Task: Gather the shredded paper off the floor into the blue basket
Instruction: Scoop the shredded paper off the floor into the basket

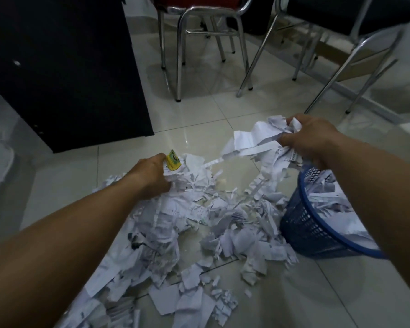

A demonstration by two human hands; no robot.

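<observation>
Holding a bunch of shredded paper (258,140) clamped in your right hand (310,138) above the blue basket (317,233), lower it inside before opening; your left hand (149,176) grips more from the floor pile (187,233).

— What do we have at the far side?
— Two chrome-legged chairs: a red-seated chair (199,24) and, right of it, a dark-seated chair (355,27).
— On our left?
— A black cabinet (64,67), standing on pale glossy floor tiles (199,110).
</observation>
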